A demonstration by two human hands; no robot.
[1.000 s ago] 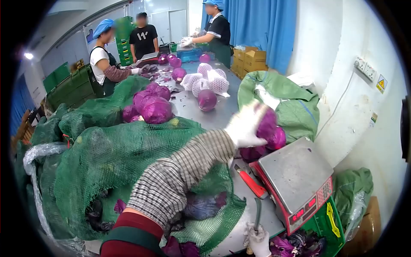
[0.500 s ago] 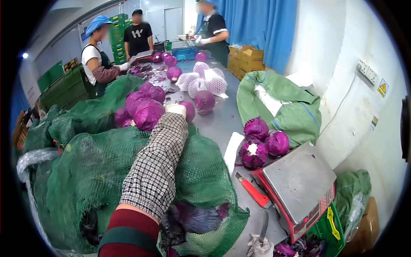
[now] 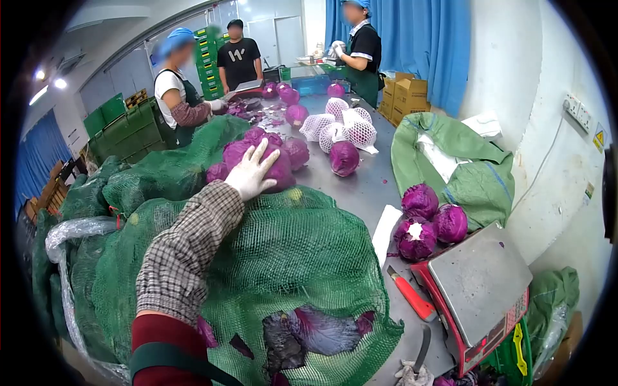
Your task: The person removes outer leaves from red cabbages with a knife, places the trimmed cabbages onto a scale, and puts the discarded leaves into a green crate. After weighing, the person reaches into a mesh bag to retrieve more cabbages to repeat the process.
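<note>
My left hand [image 3: 252,172], in a white glove, lies with spread fingers on a purple cabbage [image 3: 280,172] in a pile. Another purple cabbage [image 3: 296,153] sits just right of it, and one more cabbage [image 3: 344,158] stands apart on the table. A checked sleeve covers my left forearm, which passes over a green mesh sack [image 3: 290,248]. At the bottom edge my right hand [image 3: 414,374], gloved and partly cut off, grips a knife [image 3: 423,347] with its blade pointing up. Dark loose cabbage leaves [image 3: 325,331] lie at the sack's near end.
A red-handled utility knife [image 3: 412,294] lies beside a red scale [image 3: 479,283]. Three cabbages [image 3: 418,201] sit behind the scale, near a green woven sack [image 3: 412,148]. Net-wrapped cabbages [image 3: 358,128] are mid-table. Three people stand around the far end.
My left hand has moved left from the right side of the pile onto a cabbage, its fingers now spread. The camera view has shifted, so the scene sits further right. My right hand still holds the knife.
</note>
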